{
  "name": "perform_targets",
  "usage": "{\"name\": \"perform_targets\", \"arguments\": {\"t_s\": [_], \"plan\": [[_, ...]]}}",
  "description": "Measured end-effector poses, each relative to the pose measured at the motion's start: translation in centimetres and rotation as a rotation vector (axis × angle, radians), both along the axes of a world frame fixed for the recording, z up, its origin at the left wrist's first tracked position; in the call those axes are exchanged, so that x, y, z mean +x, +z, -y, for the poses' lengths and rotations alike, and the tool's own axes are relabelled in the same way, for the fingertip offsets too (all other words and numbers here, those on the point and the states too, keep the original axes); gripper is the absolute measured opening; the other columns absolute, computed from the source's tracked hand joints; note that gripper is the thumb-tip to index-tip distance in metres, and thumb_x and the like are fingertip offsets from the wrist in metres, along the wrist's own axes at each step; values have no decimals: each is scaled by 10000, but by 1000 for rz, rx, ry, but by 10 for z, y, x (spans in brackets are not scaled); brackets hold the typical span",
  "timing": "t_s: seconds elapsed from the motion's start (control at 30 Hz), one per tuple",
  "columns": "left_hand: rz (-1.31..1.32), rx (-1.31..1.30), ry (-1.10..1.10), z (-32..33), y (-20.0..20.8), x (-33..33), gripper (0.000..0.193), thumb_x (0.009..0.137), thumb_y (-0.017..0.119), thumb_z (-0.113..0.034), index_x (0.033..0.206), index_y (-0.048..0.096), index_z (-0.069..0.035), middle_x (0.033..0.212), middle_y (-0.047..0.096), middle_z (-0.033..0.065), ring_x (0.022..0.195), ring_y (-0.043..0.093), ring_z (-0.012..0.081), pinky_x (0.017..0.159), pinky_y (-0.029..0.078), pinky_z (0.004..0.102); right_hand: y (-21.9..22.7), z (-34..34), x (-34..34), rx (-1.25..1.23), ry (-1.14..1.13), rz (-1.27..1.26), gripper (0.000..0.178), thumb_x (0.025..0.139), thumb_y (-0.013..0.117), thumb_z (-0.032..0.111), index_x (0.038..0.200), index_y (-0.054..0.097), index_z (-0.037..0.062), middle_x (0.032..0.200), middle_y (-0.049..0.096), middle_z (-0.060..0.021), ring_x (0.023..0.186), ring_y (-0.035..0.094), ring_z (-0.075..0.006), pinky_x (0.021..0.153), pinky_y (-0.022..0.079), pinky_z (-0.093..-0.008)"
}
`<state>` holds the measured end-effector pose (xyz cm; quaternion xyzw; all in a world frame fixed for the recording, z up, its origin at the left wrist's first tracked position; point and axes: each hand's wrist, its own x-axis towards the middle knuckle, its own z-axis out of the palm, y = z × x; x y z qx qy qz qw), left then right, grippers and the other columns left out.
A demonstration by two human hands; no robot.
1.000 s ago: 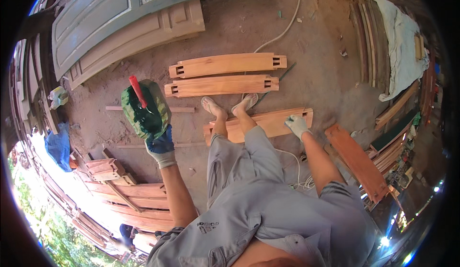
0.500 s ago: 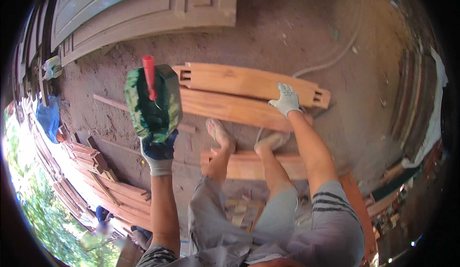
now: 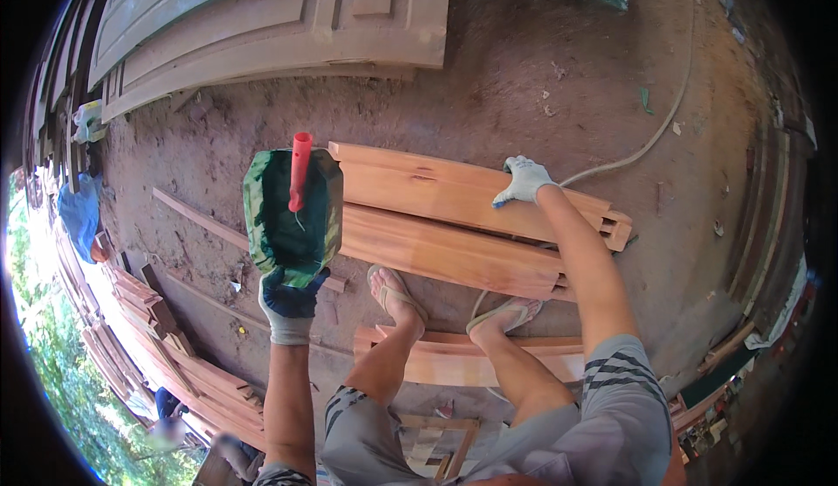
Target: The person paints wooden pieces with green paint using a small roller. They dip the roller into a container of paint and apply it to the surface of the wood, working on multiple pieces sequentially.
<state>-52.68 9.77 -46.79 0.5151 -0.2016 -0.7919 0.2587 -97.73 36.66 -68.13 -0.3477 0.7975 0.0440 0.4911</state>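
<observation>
My left hand [image 3: 290, 310], in a white glove with a dark-stained palm and fingers, grips the near end of a cut-open container [image 3: 334, 215] coated inside with green paint. A tool with a red handle [image 3: 300, 172] and a bent wire rests in the container; its working end cannot be made out. My right hand [image 3: 527, 180], gloved in white, is over the far wooden board [image 3: 419, 176], fingers apart and thumb spread. Whether it touches the wood is unclear. Beside that board lies a second one [image 3: 436, 242], with slots cut at its right end.
Sandalled feet [image 3: 397, 294] stand between these boards and more timber [image 3: 463, 359] nearer me. Panelled doors [image 3: 367, 37] lie at the far left. A hose [image 3: 646, 147] curves over the dirt floor on the right. Stacked lumber [image 3: 209, 373] lines the left side, with a person [image 3: 234, 455] near it.
The view has shifted, and the boards appear lower. The left hand and container sit lower and slightly right. My right hand has turned, its fingers now pointing more leftward over the far board.
</observation>
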Motion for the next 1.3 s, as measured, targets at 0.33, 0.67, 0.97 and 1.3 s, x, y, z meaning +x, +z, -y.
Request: {"name": "perform_targets", "arguments": {"t_s": [0.33,0.67,0.97,1.3], "plan": [[-52,-136,89,28,-56,32,573,1017,624,-310,1560,593,-128,1547,658,119,1360,670,385,1084,600,608,11,-20,25,-250,90,198,985,646,962,618,1402,704,42,1427,692,-250,1352,649,-401,1152,514,-458],[-329,-339,-2,63,-91,78,575,1028,619,-317,1571,590,-132,1585,643,94,1392,656,369,1163,537,582,38,13,67,-236,94,250,905,647,950,583,1391,743,112,1334,770,-216,1242,729,-390,1084,555,-475],[-346,-403,106,28,-94,90,540,1034,611,-327,1548,608,-162,1562,660,98,1375,666,355,1156,534,585,107,-28,86,-343,64,-94,775,709,869,599,1297,769,104,1205,800,-210,1156,754,-391,1024,573,-490],[-313,-378,174,12,-88,106,533,1030,619,-317,1535,613,-145,1492,713,105,1303,713,325,1046,609,555,169,-74,25,-584,-118,-531,657,764,913,490,1302,752,147,1109,811,-171,1047,777,-391,926,596,-487]]}}
